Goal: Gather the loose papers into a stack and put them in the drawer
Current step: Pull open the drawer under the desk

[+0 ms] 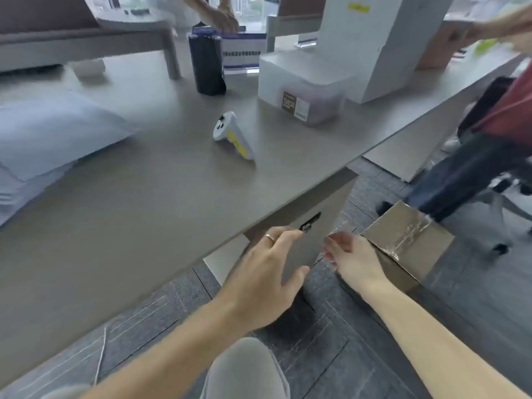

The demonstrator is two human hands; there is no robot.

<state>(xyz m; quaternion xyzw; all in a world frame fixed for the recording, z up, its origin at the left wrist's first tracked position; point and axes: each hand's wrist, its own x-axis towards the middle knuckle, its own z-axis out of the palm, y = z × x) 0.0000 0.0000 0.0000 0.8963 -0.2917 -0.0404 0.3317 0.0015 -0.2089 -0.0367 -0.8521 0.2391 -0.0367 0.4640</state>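
Observation:
Loose white papers lie spread in an untidy pile at the left edge of the grey desk. Under the desk's front right corner sits a grey drawer unit with a dark handle; the drawer looks closed. My left hand is open, fingers spread, its fingertips just left of the handle. My right hand is open too, holding nothing, a little to the right of the drawer front. Motion blurs both hands.
On the desk lie a white controller, a black cylinder, a clear lidded box and a tall white carton. A taped cardboard box stands on the floor by my right hand. Other people's hands and a seated person are at the far side and right.

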